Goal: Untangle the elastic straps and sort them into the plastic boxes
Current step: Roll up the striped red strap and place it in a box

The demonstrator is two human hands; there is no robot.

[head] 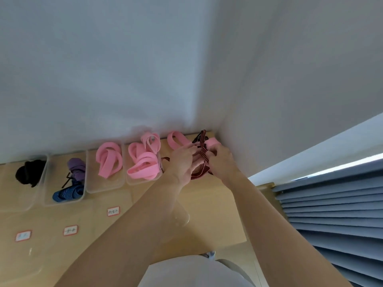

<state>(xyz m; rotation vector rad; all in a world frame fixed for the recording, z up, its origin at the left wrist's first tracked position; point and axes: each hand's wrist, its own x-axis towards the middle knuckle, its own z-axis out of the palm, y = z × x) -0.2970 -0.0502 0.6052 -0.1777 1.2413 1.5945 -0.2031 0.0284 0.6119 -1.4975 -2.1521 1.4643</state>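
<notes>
Between the curled fingers of the left hand [182,162] and right hand [222,162], which both pinch it, runs the red-and-black striped strap [198,175], a flat woven elastic looped over itself; its lower loop hangs just below the fingertips. Beyond the fingers lies a wide, smooth pink strap [176,139], apparently caught in the same knot. Best, I judge, to hold one loop slack and feed the free end back through, not pull, since elastic tightens under tension. Left of the fingers stand the clear, thin-walled plastic boxes [105,186] holding black, purple-blue and pink bands
</notes>
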